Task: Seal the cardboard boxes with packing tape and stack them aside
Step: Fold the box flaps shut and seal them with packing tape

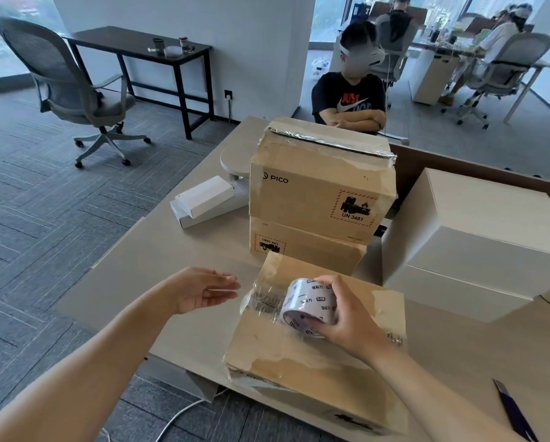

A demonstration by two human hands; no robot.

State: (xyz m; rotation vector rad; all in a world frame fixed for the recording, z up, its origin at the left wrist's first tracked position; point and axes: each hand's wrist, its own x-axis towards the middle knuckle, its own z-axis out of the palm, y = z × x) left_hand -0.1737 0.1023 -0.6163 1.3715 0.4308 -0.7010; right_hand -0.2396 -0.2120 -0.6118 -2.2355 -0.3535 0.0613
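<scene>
Cardboard box (299, 355) — beige desk (146, 269), carpeted office

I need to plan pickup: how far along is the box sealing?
Done: the PICO box, taped across its top, sits on a second cardboard box. In hand: the right hand holds the tape roll on the near box, clear tape running off its left edge; the left hand hovers open beside it. Left, likely: finish that strip, cut it, stack this box.

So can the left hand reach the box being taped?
Probably yes: the left hand hovers open just beside the box, with nothing between them, while the right hand grips the tape roll on top.
</scene>
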